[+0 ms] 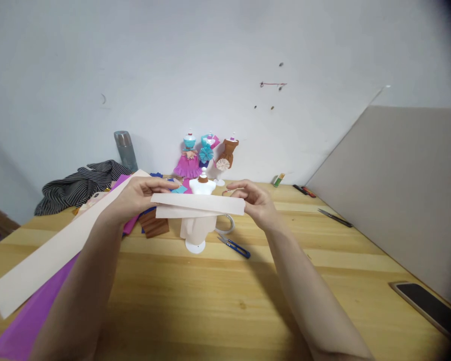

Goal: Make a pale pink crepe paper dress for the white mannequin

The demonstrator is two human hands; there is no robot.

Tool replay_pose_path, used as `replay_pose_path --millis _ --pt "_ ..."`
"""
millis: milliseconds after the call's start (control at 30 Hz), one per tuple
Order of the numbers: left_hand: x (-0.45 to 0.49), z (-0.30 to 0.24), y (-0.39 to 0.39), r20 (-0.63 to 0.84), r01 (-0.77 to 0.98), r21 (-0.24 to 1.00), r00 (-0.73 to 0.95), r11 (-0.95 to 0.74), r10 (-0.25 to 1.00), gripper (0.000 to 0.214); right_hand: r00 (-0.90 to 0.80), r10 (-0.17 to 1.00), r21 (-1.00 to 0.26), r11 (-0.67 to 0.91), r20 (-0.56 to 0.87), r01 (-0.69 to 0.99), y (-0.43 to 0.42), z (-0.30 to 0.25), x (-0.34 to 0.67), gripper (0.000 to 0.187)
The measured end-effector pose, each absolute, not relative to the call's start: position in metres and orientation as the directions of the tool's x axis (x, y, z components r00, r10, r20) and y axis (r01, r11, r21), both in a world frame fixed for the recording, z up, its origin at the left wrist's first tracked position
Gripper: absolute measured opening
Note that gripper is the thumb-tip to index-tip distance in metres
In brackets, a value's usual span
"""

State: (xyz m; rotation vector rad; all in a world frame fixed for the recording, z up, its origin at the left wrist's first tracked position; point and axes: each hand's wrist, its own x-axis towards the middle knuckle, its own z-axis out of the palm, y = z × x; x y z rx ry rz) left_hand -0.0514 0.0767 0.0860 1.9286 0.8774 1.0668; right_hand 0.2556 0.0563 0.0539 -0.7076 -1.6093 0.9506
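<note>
A long cream paper strip (199,204) is stretched between both my hands above the wooden table (218,296). My left hand (137,194) is closed on its left part, and the rest of the strip trails down to the lower left. My right hand (253,199) pinches the strip's right end. Just behind and under the strip stands a small white mannequin bust (197,228) on a round base, partly hidden by the paper.
Small blue thread snips (233,246) lie by the bust. Purple paper (30,313), brown pleated paper (154,224), striped cloth (78,186), a grey bottle (126,149) and dressed mini mannequins (206,155) sit behind. A phone (424,303), a grey board (402,190) and tools (334,217) are at right.
</note>
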Motion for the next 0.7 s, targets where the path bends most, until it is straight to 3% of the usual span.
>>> replay_pose_path --millis 133,267,367,533,700 --pt "-0.049 0.087 0.075 0.371 0.251 0.831 0.416 -0.497 0.830 0.038 -0.294 0.798 -0.837 0.547 0.526 -0.012 0.055 0.054 0.255 0.034" --pt "-0.045 0.095 0.067 0.381 0.368 0.770 0.390 -0.521 0.838 0.034 -0.230 0.772 -0.778 0.623 0.593 0.086 0.053 0.055 0.253 0.022" --pt "-0.043 0.099 0.062 0.402 0.437 0.727 0.354 -0.529 0.845 0.029 -0.211 0.773 -0.780 0.622 0.598 0.070 0.052 0.055 0.254 0.020" --pt "-0.040 0.098 0.062 0.459 0.432 0.701 0.336 -0.567 0.823 0.026 -0.195 0.793 -0.807 0.591 0.576 0.019 0.050 0.056 0.255 0.027" --pt "-0.038 0.097 0.063 0.478 0.398 0.698 0.360 -0.595 0.801 0.022 -0.103 0.779 -0.782 0.623 0.619 0.021 0.052 0.051 0.253 0.015"
